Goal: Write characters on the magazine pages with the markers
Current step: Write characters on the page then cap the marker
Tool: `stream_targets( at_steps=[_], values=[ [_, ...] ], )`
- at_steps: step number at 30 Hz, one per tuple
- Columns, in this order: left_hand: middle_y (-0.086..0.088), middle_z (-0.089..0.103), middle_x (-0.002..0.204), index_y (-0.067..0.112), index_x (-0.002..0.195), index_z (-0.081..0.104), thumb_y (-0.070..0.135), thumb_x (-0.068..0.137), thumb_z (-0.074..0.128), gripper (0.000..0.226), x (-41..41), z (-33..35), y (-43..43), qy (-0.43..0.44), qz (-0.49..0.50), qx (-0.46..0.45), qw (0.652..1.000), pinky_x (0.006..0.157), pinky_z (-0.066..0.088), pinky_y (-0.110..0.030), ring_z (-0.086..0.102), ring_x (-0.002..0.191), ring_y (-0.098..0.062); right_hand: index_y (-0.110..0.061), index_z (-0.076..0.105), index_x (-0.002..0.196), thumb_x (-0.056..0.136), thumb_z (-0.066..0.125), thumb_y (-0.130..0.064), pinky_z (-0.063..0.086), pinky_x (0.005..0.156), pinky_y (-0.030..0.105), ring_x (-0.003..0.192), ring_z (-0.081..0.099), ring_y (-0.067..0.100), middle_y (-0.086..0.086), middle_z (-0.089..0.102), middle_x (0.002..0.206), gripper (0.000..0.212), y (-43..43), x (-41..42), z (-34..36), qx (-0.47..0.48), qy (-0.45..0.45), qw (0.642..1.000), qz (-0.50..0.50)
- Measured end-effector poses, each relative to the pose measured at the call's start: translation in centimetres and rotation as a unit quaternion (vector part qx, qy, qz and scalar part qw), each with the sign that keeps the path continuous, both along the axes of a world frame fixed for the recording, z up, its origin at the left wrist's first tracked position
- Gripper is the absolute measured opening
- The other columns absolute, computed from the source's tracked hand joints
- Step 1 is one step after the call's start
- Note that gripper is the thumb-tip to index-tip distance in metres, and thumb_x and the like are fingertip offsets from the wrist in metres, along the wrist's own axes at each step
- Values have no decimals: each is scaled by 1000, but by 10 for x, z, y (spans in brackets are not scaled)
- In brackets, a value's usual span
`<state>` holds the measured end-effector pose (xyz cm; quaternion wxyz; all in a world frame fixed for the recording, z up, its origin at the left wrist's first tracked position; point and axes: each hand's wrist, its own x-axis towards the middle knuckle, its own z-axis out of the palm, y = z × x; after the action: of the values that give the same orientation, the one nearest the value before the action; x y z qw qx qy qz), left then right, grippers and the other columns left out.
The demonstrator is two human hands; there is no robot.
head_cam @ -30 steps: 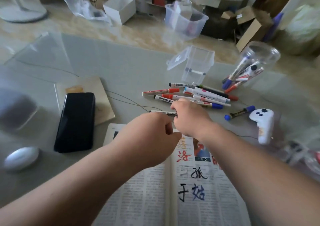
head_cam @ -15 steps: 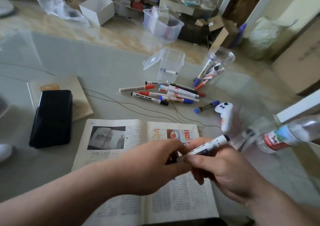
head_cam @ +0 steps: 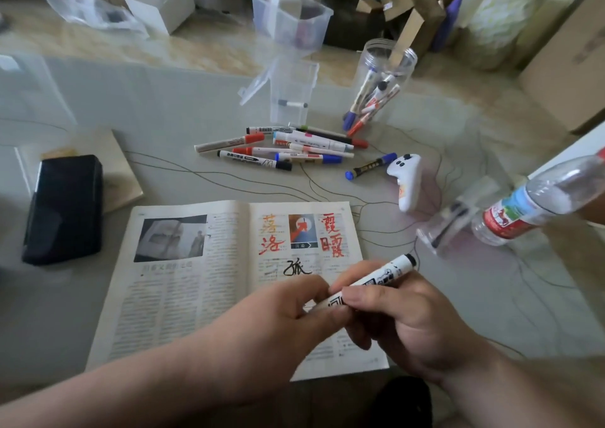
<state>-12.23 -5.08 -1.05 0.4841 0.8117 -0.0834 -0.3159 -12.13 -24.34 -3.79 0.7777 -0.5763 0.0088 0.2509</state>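
Cluttered glass desk [head_cam: 163,116], magazine [head_cam: 183,296] open at near edge. Right page carries several red, orange and black characters; left page unwritten. Right hand [head_cam: 409,323] grips white marker [head_cam: 386,275] over right page, left hand [head_cam: 271,323] pinches its lower end, probably the cap. More writing left; spare markers [head_cam: 278,149] mid-desk.

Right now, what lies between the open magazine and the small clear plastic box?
A loose heap of capped white-barrelled markers, shown in the head view.

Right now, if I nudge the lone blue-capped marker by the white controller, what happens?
The marker looks round, lying free on the smooth table, so it likely rolls. Small plastic, probably light. The controller might stop it.
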Motion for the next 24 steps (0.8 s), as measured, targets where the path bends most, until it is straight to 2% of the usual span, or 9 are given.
stream_targets(
  at_steps=[4, 6, 8, 11, 13, 15, 18, 21, 24],
  values=[
    [14, 59, 68, 47, 105, 50, 83, 73, 44, 48, 7, -5, 10, 45, -50, 54, 996, 61, 41, -20, 51, 57, 0, -3, 76, 80, 67, 75, -18, 43, 46, 29, 52, 52, 26, 24, 57, 63, 19, -14, 10, -3, -19, -33, 997, -67],
    [10, 61, 82, 56, 118, 37, 88, 73, 43, 56, 15, -13, 18, 20, -82, 154, 984, 70, 44, -22, 59, 72, -3, -8, 77, 75, 69, 69, -12, 42, 45, 29, 51, 52, 24, 18, 56, 59, 11, -24, 21, -11, -30, -43, 985, -167],
    [8, 60, 91, 59, 138, 14, 85, 76, 51, 76, 22, -24, 24, -52, -114, 266, 956, 77, 49, -26, 61, 85, -8, -11, 79, 79, 73, 60, -13, 43, 47, 30, 55, 55, 23, 14, 60, 63, 20, -32, 30, -22, -39, -43, 971, -232],
    [9, 56, 140, 60, 145, -13, 82, 74, 59, 103, 31, -40, 23, -113, -120, 316, 934, 101, 48, -37, 57, 122, -18, -13, 80, 91, 79, 62, -19, 52, 58, 36, 69, 64, 27, 15, 69, 77, 22, -32, 32, -36, -102, -70, 971, -205],
    [10, 42, 154, 61, 143, -21, 84, 69, 60, 113, 36, -48, 22, -133, -129, 317, 930, 110, 41, -40, 47, 136, -18, -18, 77, 87, 81, 69, -30, 56, 66, 37, 71, 67, 21, 8, 72, 75, 15, -30, 30, -42, -227, -138, 952, -149],
    [10, 41, 153, 61, 142, -23, 90, 61, 60, 119, 41, -56, 21, -140, -143, 327, 924, 111, 40, -41, 43, 138, -18, -19, 70, 79, 81, 71, -31, 52, 63, 24, 65, 64, 10, -3, 70, 71, 13, -27, 30, -46, -321, -196, 920, -111],
    [10, 46, 140, 62, 143, -20, 96, 49, 61, 128, 44, -65, 21, -133, -147, 339, 920, 103, 47, -39, 46, 128, -16, -18, 66, 81, 80, 70, -25, 44, 58, 11, 61, 60, 0, -13, 68, 70, 8, -22, 33, -47, -333, -207, 916, -89],
    [10, 44, 133, 59, 146, -14, 94, 48, 63, 130, 46, -70, 22, -132, -151, 355, 913, 100, 47, -34, 46, 122, -14, -19, 67, 87, 81, 70, -23, 46, 60, 10, 68, 64, 1, -18, 69, 75, 8, -21, 35, -51, -329, -199, 922, -55],
    [10, 43, 131, 58, 148, -9, 92, 50, 65, 128, 49, -72, 23, -131, -150, 363, 910, 99, 46, -34, 44, 121, -13, -18, 71, 89, 84, 71, -19, 48, 63, 13, 73, 67, 5, -12, 71, 81, 5, -20, 37, -53, -328, -201, 923, -21]
  ],
)
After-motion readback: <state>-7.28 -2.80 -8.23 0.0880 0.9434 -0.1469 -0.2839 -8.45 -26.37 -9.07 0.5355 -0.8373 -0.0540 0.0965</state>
